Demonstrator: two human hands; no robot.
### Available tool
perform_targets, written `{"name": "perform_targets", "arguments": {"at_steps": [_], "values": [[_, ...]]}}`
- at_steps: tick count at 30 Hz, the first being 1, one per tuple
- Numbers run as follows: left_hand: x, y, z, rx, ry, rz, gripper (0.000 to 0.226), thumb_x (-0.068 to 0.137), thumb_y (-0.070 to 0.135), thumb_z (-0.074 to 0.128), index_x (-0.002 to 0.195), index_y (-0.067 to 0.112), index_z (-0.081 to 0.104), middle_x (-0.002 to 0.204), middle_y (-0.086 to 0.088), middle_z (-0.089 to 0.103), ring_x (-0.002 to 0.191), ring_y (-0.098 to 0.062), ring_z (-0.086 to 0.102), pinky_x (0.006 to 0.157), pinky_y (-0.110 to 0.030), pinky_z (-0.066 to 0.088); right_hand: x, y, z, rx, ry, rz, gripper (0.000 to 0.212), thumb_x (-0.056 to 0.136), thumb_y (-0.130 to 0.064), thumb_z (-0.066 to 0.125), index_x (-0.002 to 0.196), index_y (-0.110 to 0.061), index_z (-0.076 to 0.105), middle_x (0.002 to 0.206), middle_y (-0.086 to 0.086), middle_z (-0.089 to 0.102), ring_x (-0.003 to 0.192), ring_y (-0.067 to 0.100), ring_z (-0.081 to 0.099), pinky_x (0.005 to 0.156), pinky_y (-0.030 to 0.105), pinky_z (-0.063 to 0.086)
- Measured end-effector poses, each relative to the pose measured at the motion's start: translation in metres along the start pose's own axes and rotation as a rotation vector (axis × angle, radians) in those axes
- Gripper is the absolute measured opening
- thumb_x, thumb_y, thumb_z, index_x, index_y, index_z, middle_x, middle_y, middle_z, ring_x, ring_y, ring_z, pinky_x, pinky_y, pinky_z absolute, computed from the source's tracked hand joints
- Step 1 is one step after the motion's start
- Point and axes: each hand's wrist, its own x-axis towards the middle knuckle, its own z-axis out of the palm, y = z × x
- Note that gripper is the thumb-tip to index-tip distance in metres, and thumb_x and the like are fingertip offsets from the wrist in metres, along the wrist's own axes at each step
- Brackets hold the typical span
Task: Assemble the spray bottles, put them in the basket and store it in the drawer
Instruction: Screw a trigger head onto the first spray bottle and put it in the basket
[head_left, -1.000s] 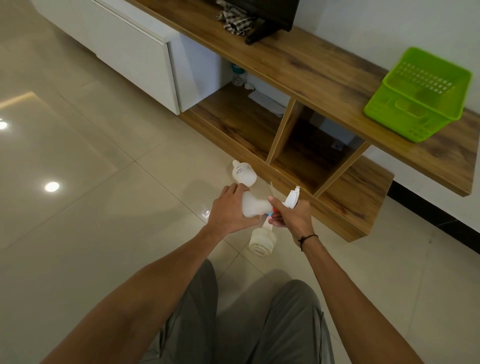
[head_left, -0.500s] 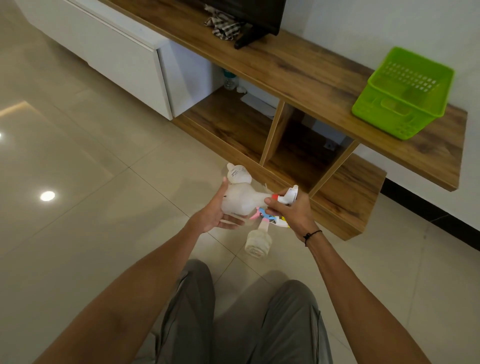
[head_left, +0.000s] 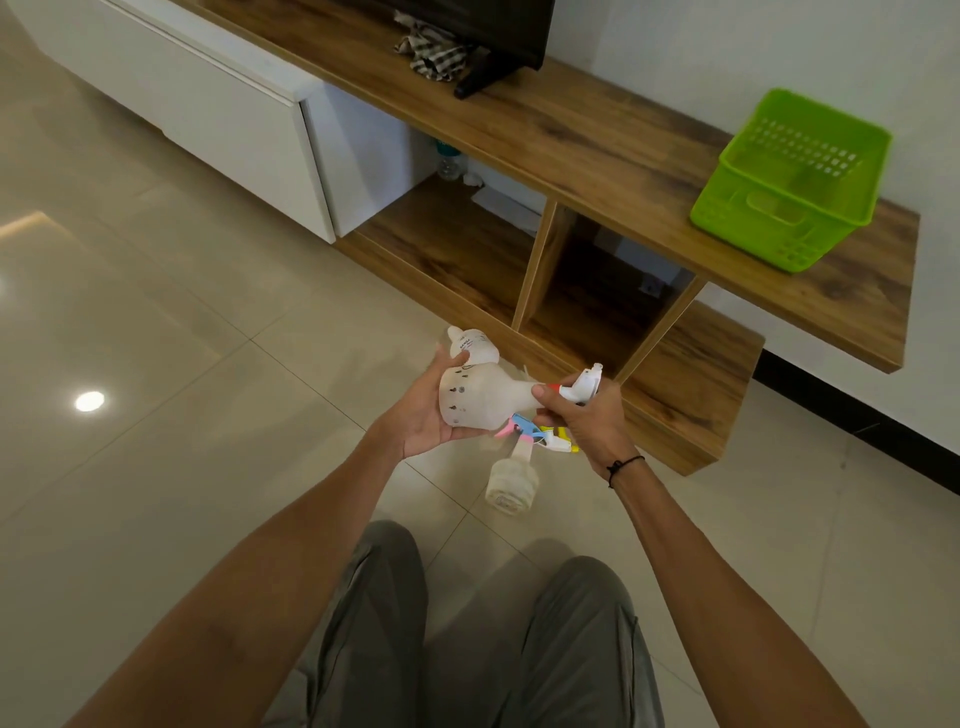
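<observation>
Presently, item one: frosted white bottle (head_left: 478, 397), held on its side above the tiled floor (head_left: 171, 322), base cupped in the left hand (head_left: 423, 415), fingers curled round it. Right hand (head_left: 584, 418) pinches the white trigger sprayer (head_left: 584, 387) at the bottle's neck. Second bottle (head_left: 475, 345) lies on the floor just behind; a third (head_left: 511, 480), with coloured spray heads (head_left: 540, 434) beside it, lies below the hands. Green basket (head_left: 789, 182) — on the wooden shelf top (head_left: 597, 140), near its right end
</observation>
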Motion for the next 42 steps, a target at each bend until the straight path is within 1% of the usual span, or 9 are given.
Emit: {"name": "perform_targets", "arguments": {"at_steps": [5,11,15,19,24,29,34,38,42], "values": [[0.004,0.005,0.001,0.298,0.171,-0.128,0.087,0.084,0.077,0.064,0.145,0.015,0.057,0.112,-0.024,0.072,0.066,-0.023,0.066,0.048,-0.025,0.052,-0.003,-0.003,-0.001,-0.059,-0.008,-0.063,0.039,0.071,-0.042,0.09,0.088,-0.012,0.072,0.079,0.01,0.079,0.069,0.027,0.08,0.066,0.035,0.067],[0.0,0.004,-0.014,-0.012,-0.092,0.105,0.079,0.072,0.013,0.08,0.146,0.027,0.057,0.159,-0.017,0.042,0.143,-0.049,0.045,0.105,-0.06,0.052,-0.004,-0.003,-0.002,-0.049,-0.024,-0.042,0.035,0.072,-0.04,0.09,0.087,-0.014,0.071,0.076,0.008,0.079,0.068,0.025,0.08,0.066,0.033,0.067],[-0.001,0.013,0.001,0.213,0.079,-0.092,0.101,0.067,0.09,0.064,0.143,0.024,0.063,0.137,-0.022,0.067,0.119,-0.042,0.07,0.088,-0.053,0.06,-0.004,-0.003,0.003,-0.051,-0.004,-0.061,0.04,0.074,-0.04,0.09,0.093,-0.01,0.072,0.081,0.007,0.08,0.07,0.024,0.081,0.063,0.029,0.064],[0.003,0.012,-0.008,0.317,0.143,-0.082,0.101,0.071,0.074,0.077,0.147,0.011,0.056,0.101,-0.017,0.075,0.063,-0.02,0.063,0.049,-0.024,0.049,0.001,-0.003,0.0,-0.115,-0.015,-0.068,0.051,0.075,-0.044,0.087,0.1,-0.003,0.072,0.081,0.004,0.079,0.071,0.024,0.08,0.068,0.033,0.067],[0.002,0.012,-0.014,0.073,0.01,0.009,0.086,0.075,0.038,0.086,0.152,0.019,0.051,0.142,-0.021,0.063,0.124,-0.044,0.066,0.101,-0.06,0.056,0.003,-0.005,-0.006,-0.098,-0.009,-0.058,0.054,0.073,-0.047,0.087,0.1,-0.003,0.072,0.08,0.005,0.079,0.07,0.024,0.08,0.064,0.029,0.065],[0.002,0.016,0.004,0.359,0.141,-0.076,0.085,0.085,0.08,0.059,0.14,0.015,0.061,0.1,-0.014,0.073,0.071,-0.02,0.07,0.054,-0.026,0.056,0.004,-0.007,-0.002,-0.131,-0.021,-0.07,0.053,0.073,-0.047,0.085,0.1,-0.003,0.072,0.079,0.005,0.078,0.069,0.023,0.08,0.066,0.029,0.065],[0.006,0.013,-0.009,0.11,-0.01,0.088,0.055,0.1,0.033,0.067,0.152,0.033,0.051,0.152,-0.015,0.054,0.134,-0.038,0.059,0.104,-0.054,0.055,0.006,-0.009,-0.006,-0.136,0.036,-0.058,0.061,0.072,-0.05,0.084,0.103,0.001,0.07,0.081,0.011,0.078,0.068,0.024,0.079,0.068,0.035,0.067],[0.003,0.02,0.004,0.366,0.063,-0.103,0.095,0.083,0.089,0.048,0.145,0.018,0.059,0.125,-0.019,0.073,0.103,-0.03,0.076,0.081,-0.038,0.064,0.006,-0.011,-0.004,-0.17,0.024,-0.061,0.057,0.075,-0.048,0.083,0.104,0.0,0.071,0.085,0.013,0.078,0.071,0.026,0.079,0.069,0.034,0.067],[0.008,0.014,-0.001,0.189,0.026,0.048,0.063,0.097,0.047,0.07,0.152,0.026,0.049,0.146,-0.016,0.059,0.12,-0.03,0.07,0.093,-0.044,0.063,0.006,-0.013,-0.006,-0.148,0.042,-0.048,0.052,0.078,-0.044,0.085,0.102,0.0,0.071,0.08,0.009,0.079,0.067,0.023,0.079,0.065,0.033,0.066]]}}
